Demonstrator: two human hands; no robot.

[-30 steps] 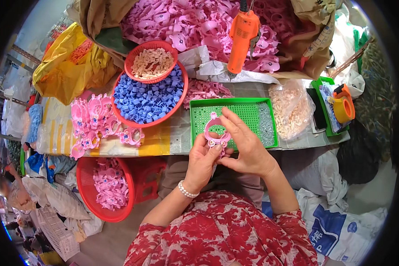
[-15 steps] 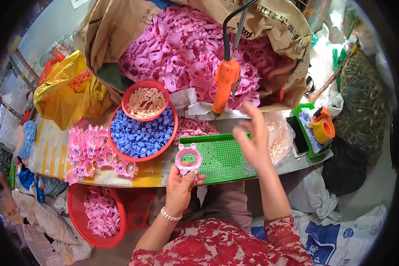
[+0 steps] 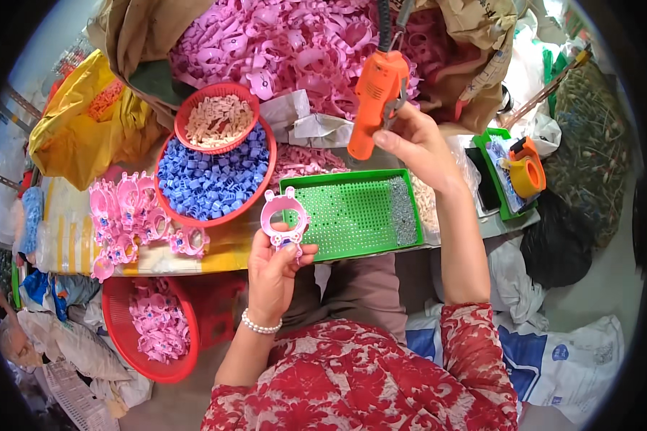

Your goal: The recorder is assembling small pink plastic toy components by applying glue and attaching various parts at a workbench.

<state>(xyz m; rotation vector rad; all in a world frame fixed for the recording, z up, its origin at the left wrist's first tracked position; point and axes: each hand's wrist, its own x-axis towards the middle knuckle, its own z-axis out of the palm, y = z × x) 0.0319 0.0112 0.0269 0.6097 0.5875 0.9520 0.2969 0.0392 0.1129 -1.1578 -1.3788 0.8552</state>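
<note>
**Crowded counter, a pink part in the left hand, the right hand at an orange tool**

Counter: pale top with yellow stripes, heavily loaded. Near its front edge lies a green tray with a perforated base and small grey pieces gathered at its right end. To its left sits a red basket of blue pieces, with a smaller red basket of pale pieces on its far side. Pink assemblies are grouped farther left.

Hands: the left hand pinches a ring-shaped pink part, held up at the tray's left end. The right hand has thumb and fingers at the side of the orange tool, which hangs from above; whether they are closed on it cannot be told.

Surroundings: a brown sack of loose pink pieces stands open behind the counter, a yellow bag to its left. At right, a tape dispenser rests in a second, smaller green tray. Below counter level: a red basin of pink parts at left; a black bag and a white-and-blue sack at right.
</note>
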